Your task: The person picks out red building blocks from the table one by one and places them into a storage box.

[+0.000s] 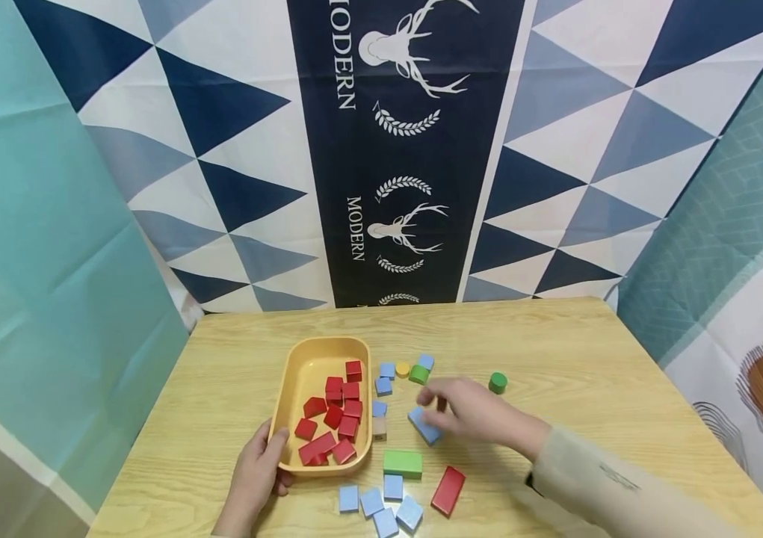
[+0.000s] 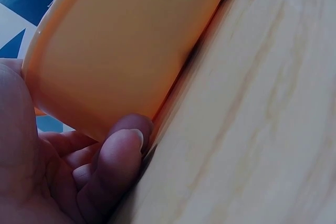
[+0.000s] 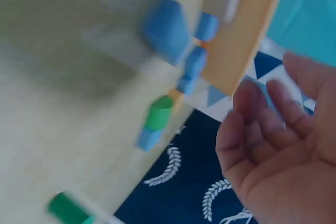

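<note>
A yellow plastic tray (image 1: 302,368) holding several red blocks (image 1: 347,428) stands on the table. My left hand (image 1: 255,469) grips its near left corner, thumb over the rim; in the left wrist view the fingers curl against the tray's outer wall (image 2: 121,51). My right hand (image 1: 475,411) hovers right of the tray, beside and partly over a blue block (image 1: 424,427). In the right wrist view the right hand's (image 3: 278,135) fingers are loosely bent with nothing between them. A red rectangular block (image 1: 448,491) lies on the table nearer me.
Small blue blocks (image 1: 371,502) lie near the front edge, below a green rectangular block (image 1: 403,464). Along the tray's right side are a wooden block (image 1: 379,428), more blue blocks, a yellow piece (image 1: 403,370) and a green one (image 1: 418,374). A green cylinder (image 1: 498,383) stands farther right.
</note>
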